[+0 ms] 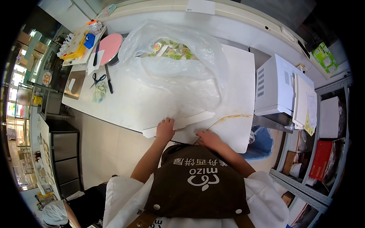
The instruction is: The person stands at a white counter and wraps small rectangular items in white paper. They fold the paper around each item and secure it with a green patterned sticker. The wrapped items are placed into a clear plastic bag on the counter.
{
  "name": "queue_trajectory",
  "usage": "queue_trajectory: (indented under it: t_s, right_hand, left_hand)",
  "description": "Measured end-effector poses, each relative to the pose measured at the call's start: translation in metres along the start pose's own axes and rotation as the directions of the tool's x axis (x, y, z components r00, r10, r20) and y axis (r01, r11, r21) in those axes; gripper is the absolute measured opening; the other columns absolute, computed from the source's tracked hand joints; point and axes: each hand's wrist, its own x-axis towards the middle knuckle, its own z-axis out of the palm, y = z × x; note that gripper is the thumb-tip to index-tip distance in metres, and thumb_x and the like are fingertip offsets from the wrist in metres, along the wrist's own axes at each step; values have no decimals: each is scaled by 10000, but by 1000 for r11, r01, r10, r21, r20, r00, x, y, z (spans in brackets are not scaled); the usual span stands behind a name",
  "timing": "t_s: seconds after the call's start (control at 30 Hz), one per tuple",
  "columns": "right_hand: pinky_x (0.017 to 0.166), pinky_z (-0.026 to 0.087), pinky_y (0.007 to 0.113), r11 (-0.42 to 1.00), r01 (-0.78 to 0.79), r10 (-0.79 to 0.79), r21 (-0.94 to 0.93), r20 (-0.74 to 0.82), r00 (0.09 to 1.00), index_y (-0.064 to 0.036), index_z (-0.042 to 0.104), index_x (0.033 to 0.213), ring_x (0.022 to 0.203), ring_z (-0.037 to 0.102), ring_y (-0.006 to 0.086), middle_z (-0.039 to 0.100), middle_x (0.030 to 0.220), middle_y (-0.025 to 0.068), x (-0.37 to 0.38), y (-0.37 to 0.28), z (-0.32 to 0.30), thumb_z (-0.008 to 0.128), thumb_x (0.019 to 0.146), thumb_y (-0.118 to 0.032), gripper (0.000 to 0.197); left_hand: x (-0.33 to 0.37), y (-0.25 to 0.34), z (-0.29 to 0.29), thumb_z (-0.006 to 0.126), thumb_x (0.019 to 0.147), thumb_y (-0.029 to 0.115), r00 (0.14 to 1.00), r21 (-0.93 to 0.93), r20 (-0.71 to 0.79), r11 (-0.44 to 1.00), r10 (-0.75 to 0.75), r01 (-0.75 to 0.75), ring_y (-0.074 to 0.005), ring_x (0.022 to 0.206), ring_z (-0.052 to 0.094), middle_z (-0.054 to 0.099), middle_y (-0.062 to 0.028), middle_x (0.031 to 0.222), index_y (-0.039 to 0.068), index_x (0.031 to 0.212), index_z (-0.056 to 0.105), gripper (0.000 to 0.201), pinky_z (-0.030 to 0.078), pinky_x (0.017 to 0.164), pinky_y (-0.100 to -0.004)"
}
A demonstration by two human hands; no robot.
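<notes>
Beneath the left hand (165, 128), a white strip (192, 119) lies partly hidden.

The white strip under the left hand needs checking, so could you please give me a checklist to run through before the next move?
1. Left hand on the white strip: ok, it rests over the strip's left part.
2. Strip wholly on the table: cannot tell; its left end reaches the near edge.
3. Right hand empty: cannot tell; its fingers are bent at the near edge.
4. Knife and scissors away from both hands: ok, they lie toward the table's left end.
5. Plastic bag closed: not ok, packets show through its opening.
</notes>
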Motion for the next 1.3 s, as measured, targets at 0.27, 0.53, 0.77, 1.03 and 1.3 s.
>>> queue_trajectory:
  t_s: [0.27,0.53,0.77,1.03,1.3]
  right_hand:
    - [920,535,484,1000,2,0,27,-48,999,-118,617,1279,1065,655,374,681,1171,152,-2,-2,9,698,888,-281,432]
    - [937,534,475,1000,-27,27,0,25,999,-127,604,1316,1132,628,364,666,1202,140,-3,-12,4,694,917,-280,437]
    - [930,544,477,1000,-18,18,-24,31,999,-132,614,1308,1135,635,361,668,1214,135,-2,-14,7,698,907,-278,435]
    - [938,541,444,991,11,-9,132,-18,1000,-135,619,1338,1102,653,330,688,1211,125,-8,-11,6,688,934,-270,432]
    - [854,543,357,687,29,107,726,-141,984,-49,607,1370,942,672,223,711,1109,107,-4,-29,-44,658,1001,-279,437]
  left_hand:
    - [-5,-6,-6,815,791,206,1000,-45,-22,999,10,-11,-317,1229,583,603,-92,1295,129,1279,579,547,501,1015,-470]
    - [-9,-16,-19,821,805,226,1000,-87,13,996,21,-20,-320,1232,587,607,-92,1314,133,1336,578,591,479,1044,-472]
    - [-8,-20,-25,820,817,235,1000,-118,-5,993,17,-18,-325,1224,594,606,-96,1333,131,1350,579,595,486,1037,-469]
    - [-21,11,-96,798,866,231,997,-488,64,873,49,-11,-298,1095,617,626,-117,1283,86,1366,609,554,515,963,-410]
    - [-13,11,-105,796,871,216,995,-713,68,701,71,-2,-284,1084,617,626,-111,1293,83,1380,608,558,514,954,-389]
